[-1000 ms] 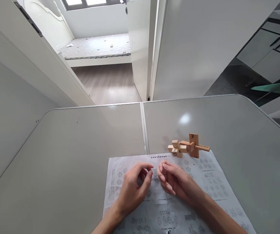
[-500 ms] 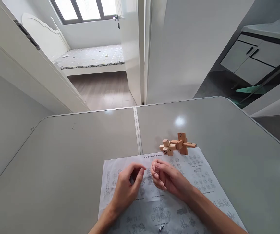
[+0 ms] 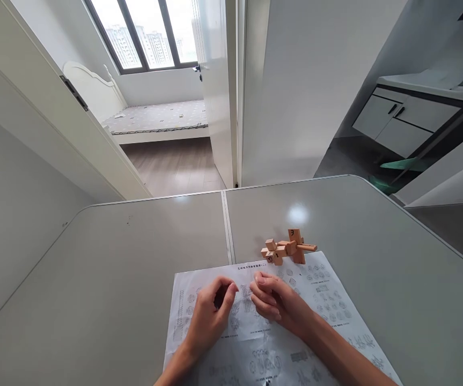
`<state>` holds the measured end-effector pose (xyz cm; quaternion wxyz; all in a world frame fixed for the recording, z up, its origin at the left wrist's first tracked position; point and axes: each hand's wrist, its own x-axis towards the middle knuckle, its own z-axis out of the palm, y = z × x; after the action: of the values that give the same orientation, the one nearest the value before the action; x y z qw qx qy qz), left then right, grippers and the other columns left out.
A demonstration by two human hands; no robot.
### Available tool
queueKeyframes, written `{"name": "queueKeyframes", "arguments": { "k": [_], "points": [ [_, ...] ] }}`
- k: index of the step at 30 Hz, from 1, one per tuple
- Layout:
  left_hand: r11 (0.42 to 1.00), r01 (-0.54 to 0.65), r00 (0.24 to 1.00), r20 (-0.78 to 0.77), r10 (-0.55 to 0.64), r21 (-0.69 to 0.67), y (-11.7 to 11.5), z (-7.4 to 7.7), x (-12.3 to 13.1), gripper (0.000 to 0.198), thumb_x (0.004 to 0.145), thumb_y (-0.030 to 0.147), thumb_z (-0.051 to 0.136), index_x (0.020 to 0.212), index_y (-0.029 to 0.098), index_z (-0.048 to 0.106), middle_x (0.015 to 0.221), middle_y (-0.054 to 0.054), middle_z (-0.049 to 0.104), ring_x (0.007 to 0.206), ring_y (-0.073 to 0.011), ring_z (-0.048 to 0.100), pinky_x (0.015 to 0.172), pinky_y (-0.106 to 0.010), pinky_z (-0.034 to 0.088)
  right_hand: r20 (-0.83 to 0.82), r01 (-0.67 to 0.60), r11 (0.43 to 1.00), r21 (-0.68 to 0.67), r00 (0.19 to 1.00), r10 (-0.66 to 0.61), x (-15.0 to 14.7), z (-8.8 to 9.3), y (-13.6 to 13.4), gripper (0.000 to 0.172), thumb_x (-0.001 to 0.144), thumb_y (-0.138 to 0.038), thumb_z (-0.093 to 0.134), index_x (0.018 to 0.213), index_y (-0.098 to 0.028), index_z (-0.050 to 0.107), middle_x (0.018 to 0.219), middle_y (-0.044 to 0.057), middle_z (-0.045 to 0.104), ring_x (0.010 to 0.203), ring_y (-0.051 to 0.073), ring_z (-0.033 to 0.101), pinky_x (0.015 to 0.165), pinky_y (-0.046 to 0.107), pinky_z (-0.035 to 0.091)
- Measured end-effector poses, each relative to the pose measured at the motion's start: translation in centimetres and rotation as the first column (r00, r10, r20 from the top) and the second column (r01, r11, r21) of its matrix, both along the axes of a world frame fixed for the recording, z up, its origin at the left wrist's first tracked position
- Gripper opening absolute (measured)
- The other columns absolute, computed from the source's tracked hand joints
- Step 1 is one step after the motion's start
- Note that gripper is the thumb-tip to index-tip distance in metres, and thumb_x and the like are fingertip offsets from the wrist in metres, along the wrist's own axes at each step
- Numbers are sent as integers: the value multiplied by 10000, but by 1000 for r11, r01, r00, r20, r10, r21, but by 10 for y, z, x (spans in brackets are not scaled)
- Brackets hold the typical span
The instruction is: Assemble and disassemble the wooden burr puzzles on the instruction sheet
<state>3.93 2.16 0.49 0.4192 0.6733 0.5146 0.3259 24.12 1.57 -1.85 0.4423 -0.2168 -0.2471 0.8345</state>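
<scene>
My left hand (image 3: 211,312) rests on a printed sheet (image 3: 255,340), its fingers curled round towards the thumb and no object visible in the loop they make. Opposite it, across a small gap, my right hand (image 3: 276,301) also lies over the paper with fingers folded loosely inward, and nothing shows in it. Past the right hand, along the sheet's far edge, stand two wooden interlocking puzzles. The paler burr puzzle (image 3: 273,252) is on the left and the darker cross-shaped one (image 3: 296,246) on the right. They appear to touch. Black marks are on some pieces. Neither hand touches them.
The grey table (image 3: 94,289) has a metal seam (image 3: 228,228) running away from me. Beyond its far edge are an open door (image 3: 217,91), a bed (image 3: 162,118) and a window. A white cabinet (image 3: 400,118) stands at the far right.
The view has tipped up slightly, so the room and table sit lower in the picture. My right fingers have curled in a little more. The puzzles stay in place.
</scene>
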Motion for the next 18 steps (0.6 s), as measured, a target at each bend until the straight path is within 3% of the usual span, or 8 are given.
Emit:
{"name": "queueKeyframes", "arguments": {
  "k": [10,18],
  "points": [
    [1000,-16,1000,1,16,-3,-2,1,-3,367,1021,483,495,754,232,487,635,47,389,570,-137,348,543,-254,336,55,-14,999,37,998,12,1,-8,-4,760,819,-303,940,631,-241,206,549,-122,289,467,36,160,466,249,115],
    [1000,-20,999,-31,20,0,-2,-1,-4,422,972,502,515,687,239,350,623,60,300,571,-122,285,538,-243,284,75,-35,997,70,997,30,-1,-9,-4,796,771,-282,964,607,-241,186,530,-130,243,488,43,134,471,258,96]
  ]
}}
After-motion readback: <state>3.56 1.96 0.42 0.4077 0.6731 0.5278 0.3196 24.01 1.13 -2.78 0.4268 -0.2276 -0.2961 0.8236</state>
